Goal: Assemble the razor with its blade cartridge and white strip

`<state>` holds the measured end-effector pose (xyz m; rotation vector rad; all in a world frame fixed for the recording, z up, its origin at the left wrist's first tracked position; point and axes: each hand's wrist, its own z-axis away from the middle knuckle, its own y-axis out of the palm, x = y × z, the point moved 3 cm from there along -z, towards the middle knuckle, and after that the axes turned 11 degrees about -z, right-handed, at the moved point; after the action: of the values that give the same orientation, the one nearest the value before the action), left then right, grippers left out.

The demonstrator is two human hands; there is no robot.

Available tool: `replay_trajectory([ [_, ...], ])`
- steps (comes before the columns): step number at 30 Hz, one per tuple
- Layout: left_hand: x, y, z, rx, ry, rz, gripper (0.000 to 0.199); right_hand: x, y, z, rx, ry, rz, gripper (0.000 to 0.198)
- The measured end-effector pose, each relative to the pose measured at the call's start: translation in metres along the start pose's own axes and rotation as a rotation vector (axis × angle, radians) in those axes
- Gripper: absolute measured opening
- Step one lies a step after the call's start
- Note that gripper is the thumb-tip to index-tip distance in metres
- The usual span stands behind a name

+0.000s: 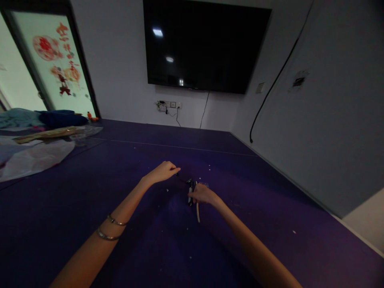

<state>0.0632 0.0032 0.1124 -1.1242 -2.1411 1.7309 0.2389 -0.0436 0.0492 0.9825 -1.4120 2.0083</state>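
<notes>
My left hand (164, 171) is closed in a pinch above the purple surface, its thumb and fingers together on a small dark piece (177, 174) too small to name. To the right and a little nearer, my right hand (202, 193) closes on a slim black-and-white object (190, 196) whose kind I cannot make out. A pale, narrow, curved strip (198, 213) extends below the right hand, and its upper end shows beside the fingers. Behind that hand lies a small clear piece (204, 185).
White scraps (167, 190) dot the purple surface (144, 248). Plastic sheeting (39, 158) and dark blue cloth (61, 119) lie at the far left. A television (207, 48) hangs over wall sockets (172, 105). One black cable (274, 82) dangles along the right wall.
</notes>
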Motion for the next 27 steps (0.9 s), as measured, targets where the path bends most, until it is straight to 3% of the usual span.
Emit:
replay_trajectory([
  [3,0.001,0.001,0.0,0.012,0.003,-0.03,0.045,0.0,-0.01,0.0,-0.047,-0.052,0.079,0.028],
  [9,0.004,0.002,0.0,0.07,-0.021,-0.076,0.041,-0.032,-0.061,0.004,-0.505,0.091,0.352,0.029],
  [13,0.006,0.006,0.0,0.077,-0.019,-0.08,0.031,-0.068,-0.082,0.009,-0.665,0.028,0.498,0.03],
  [19,0.023,0.018,-0.001,0.044,-0.083,-0.123,0.031,-0.112,-0.08,0.011,-0.675,0.006,0.576,0.039],
  [27,0.068,0.074,-0.005,-0.055,-0.219,-0.141,0.055,-0.116,-0.077,0.009,-0.687,-0.019,0.575,0.039],
])
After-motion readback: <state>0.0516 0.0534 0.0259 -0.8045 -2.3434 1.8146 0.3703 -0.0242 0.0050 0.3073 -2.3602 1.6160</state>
